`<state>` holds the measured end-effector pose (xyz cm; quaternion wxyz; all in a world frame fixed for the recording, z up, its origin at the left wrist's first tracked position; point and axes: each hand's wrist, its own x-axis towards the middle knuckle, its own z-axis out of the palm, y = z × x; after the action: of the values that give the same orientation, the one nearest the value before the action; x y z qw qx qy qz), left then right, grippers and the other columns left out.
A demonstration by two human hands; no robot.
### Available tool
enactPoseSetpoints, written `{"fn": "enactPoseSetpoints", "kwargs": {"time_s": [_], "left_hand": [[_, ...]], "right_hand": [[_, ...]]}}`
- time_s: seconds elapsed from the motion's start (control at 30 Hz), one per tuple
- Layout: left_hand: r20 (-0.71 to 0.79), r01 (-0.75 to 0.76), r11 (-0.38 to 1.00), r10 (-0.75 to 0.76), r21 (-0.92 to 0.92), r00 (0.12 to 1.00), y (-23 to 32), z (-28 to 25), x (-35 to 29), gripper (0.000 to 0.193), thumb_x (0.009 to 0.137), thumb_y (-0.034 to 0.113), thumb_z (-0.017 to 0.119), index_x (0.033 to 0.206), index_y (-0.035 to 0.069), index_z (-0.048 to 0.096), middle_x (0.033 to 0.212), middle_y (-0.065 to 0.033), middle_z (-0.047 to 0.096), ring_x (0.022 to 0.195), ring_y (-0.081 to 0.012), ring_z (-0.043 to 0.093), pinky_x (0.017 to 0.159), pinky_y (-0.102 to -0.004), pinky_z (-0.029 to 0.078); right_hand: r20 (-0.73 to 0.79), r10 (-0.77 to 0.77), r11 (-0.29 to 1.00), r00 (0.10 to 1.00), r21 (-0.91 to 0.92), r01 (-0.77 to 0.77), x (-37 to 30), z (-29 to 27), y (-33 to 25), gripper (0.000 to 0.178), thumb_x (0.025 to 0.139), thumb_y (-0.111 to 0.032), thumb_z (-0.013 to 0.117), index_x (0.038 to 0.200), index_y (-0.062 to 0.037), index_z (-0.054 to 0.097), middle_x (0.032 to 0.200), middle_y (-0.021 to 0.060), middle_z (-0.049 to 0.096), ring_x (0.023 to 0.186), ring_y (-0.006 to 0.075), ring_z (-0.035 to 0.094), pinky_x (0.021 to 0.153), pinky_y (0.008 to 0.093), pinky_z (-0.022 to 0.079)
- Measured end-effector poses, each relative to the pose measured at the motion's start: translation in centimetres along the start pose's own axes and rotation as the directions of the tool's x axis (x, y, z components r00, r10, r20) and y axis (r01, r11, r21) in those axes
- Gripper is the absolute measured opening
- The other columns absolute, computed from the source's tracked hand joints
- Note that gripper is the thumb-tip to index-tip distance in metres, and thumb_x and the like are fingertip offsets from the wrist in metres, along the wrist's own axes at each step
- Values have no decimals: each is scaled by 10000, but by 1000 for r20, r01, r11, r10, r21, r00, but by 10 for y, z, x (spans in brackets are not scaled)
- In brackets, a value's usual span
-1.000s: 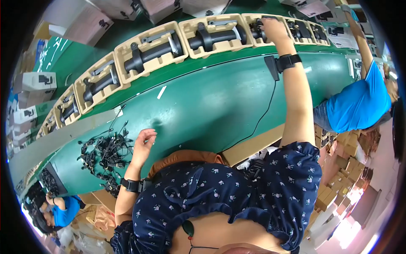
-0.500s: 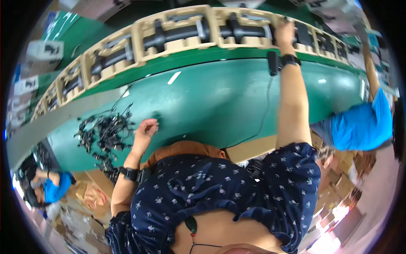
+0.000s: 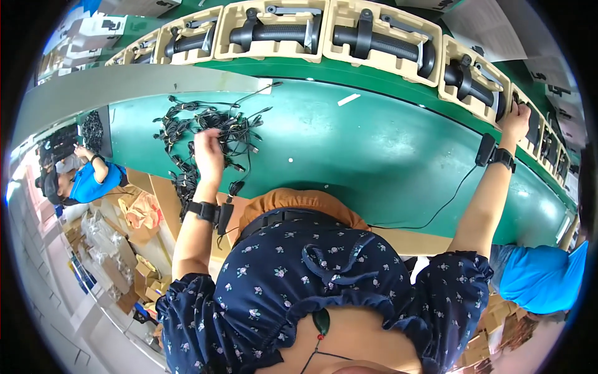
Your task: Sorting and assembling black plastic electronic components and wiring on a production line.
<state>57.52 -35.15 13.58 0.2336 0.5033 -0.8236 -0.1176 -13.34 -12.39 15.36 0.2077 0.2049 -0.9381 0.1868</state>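
Note:
My left hand [image 3: 208, 151] is over the heap of black cables [image 3: 233, 128] on the green table, its slightly blurred fingers loosely bent and apart. No held cable can be made out in it. At the right, my right hand [image 3: 516, 123] reaches into a beige moulded tray [image 3: 522, 93], its fingers closed around something dark that they mostly hide. Just left of it is another beige tray [image 3: 447, 92] holding a black cylindrical device with a ring-shaped clamp [image 3: 464, 78]. A small black box on a wire [image 3: 486, 149] sits beside my right wrist.
Beige trays with similar black devices [image 3: 374, 40] stand in a row along the far side. A grey metal rail [image 3: 143, 84] crosses the left of the green table [image 3: 349, 149]. People in blue shirts are at the left [image 3: 96, 181] and right [image 3: 542, 280]. White boxes [image 3: 93, 34] stand behind.
My view has turned, so the trays and cables appear farther right. My left hand has moved leftward onto the cable heap. My right hand is still at a tray.

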Motion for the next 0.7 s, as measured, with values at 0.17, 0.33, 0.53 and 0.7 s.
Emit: {"fn": "enactPoseSetpoints", "kwargs": {"time_s": [0.17,0.33,0.53,0.7], "left_hand": [[94,163,947,-196,275,976,-58,-6,26,226,769,97,619,986,59,571,947,-117,558,892,-309,518,789,-391,435],[409,53,909,-238,414,881,-58,19,45,604,752,246,676,1285,130,416,1118,-178,539,1083,-395,455,902,-439,402],[595,24,980,-139,198,791,-98,26,67,414,786,322,656,1099,69,561,962,-190,630,900,-350,600,805,-395,462],[671,-54,992,-34,110,740,-111,35,70,417,798,323,662,1067,23,555,951,-185,616,881,-301,586,808,-376,449]], "right_hand": [[61,-134,820,989,-554,146,-3,-20,-28,280,845,-384,501,1015,-174,572,1032,137,619,964,345,580,778,472,464],[452,48,950,891,-296,99,19,-33,-15,409,862,-371,417,1006,-29,590,1058,224,585,1008,367,554,831,450,451],[176,-50,999,983,16,48,-19,-63,-43,379,787,-409,569,925,-65,650,927,194,624,896,361,585,801,444,454],[-191,-253,956,948,97,275,-85,-108,19,475,781,-122,590,1233,-79,450,1032,198,543,951,364,520,837,423,425]]}}
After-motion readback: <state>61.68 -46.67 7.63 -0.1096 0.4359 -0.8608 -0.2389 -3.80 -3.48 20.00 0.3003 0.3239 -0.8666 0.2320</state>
